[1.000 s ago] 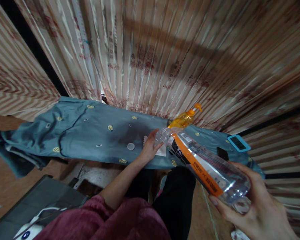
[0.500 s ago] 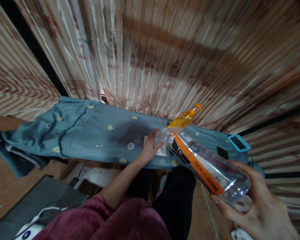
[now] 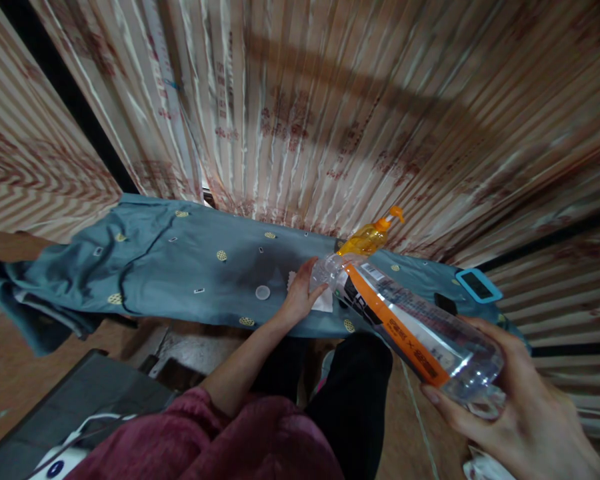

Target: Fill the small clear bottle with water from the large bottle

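Note:
A large clear plastic bottle with an orange and black label is tilted across the right of the head view. My right hand grips its near, wide end, thumb below and fingers above. Around the far, clear end curl the thumb and fingers of my left hand; whether that end is the neck or a separate clear piece I cannot make out. Under the left hand lies a white paper. Just behind the bottle's far end stands an amber pump bottle with an orange pump. A small round translucent disc lies left of my left hand.
A blue-grey patterned cloth covers the long narrow table. A blue-rimmed device and a dark flat object lie at its right end. Behind hangs a pleated curtain. At lower left, a dark surface bears a white device with a cable.
The big bottle has rolled or shifted very slightly in my hands. Both hands stay in nearly the same place.

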Available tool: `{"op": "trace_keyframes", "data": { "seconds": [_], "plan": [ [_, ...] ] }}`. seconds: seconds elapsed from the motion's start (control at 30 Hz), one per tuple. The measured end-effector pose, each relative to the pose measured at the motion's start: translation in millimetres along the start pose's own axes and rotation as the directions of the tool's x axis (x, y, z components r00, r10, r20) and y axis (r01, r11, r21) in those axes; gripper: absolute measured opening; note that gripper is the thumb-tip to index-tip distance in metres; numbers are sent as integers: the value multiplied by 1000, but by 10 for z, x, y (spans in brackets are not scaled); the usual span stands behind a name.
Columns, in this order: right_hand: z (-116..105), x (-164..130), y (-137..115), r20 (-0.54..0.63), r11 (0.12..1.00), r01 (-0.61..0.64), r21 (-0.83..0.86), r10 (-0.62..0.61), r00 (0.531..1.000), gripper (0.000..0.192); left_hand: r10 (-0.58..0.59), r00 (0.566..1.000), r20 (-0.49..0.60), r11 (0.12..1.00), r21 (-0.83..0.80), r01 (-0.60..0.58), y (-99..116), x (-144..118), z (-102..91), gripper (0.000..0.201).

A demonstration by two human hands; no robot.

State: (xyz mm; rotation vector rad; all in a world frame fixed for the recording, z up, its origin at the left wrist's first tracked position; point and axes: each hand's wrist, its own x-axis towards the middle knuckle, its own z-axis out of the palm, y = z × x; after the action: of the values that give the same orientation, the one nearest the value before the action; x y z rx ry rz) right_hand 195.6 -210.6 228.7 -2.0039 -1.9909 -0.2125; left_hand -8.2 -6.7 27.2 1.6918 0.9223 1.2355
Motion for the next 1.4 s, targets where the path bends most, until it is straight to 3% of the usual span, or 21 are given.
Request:
{"op": "trace_keyframes", "data": {
  "seconds": [0.2, 0.37, 0.7, 0.83, 1.07, 1.23, 1.4],
  "plan": [
    [-49, 42, 110, 43, 995, 90, -41, -88, 995, 80, -3, 1000, 12, 1000, 21, 3, -8, 6, 4, 64],
    [-52, 54, 135, 80, 998, 54, -34, -51, 995, 82, 1, 1000, 13, 999, 35, -2, 12, 3, 0, 64],
    [-74, 68, 124, 75, 996, 66, -53, -62, 995, 83, -14, 1000, 17, 999, 50, 13, 43, -5, -6, 63],
    [-75, 114, 63, 18, 992, 94, -88, -93, 995, 81, -16, 1000, 20, 999, 47, 15, 36, -3, -5, 63],
    [-96, 96, 80, 83, 999, -11, -52, 15, 996, 82, -10, 1000, 7, 999, 33, 10, 55, 0, -6, 63],
    [-99, 112, 82, 103, 998, 21, -57, -15, 995, 83, -13, 1000, 7, 999, 31, 13, 36, -1, 5, 64],
    [-108, 108, 60, 57, 999, -34, -42, 36, 998, 84, 4, 1000, 2, 999, 40, -4, -4, -3, 15, 63]
  ]
}}
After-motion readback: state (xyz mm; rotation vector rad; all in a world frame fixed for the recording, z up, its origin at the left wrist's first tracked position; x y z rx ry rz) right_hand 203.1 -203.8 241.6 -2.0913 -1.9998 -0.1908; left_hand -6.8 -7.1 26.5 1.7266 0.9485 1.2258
